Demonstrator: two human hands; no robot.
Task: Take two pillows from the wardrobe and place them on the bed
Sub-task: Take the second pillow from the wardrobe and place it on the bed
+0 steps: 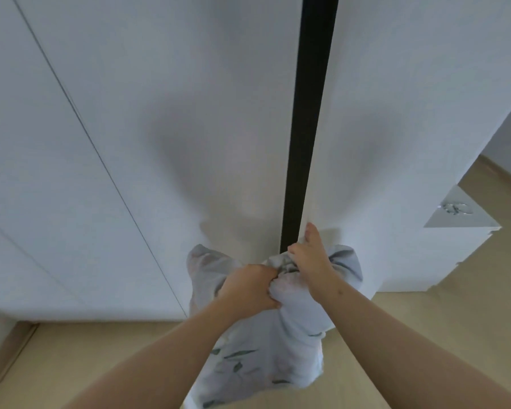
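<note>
A pale blue-white pillow [281, 343] with a leaf print hangs in front of me, bunched at its top. My left hand [248, 287] is clenched on the gathered fabric. My right hand [310, 255] also holds the pillow's top, with one finger stretched out against the edge of the right wardrobe door [381, 143]. The white wardrobe [160, 113] fills the view; a narrow dark gap [307, 128] shows between two of its doors. Whether a second pillow is in the bundle cannot be told. The bed is not in view.
A low white cabinet [455, 249] stands to the right of the wardrobe with a small clear object [456, 208] on its top. Light wooden floor [101, 349] runs below and to the right.
</note>
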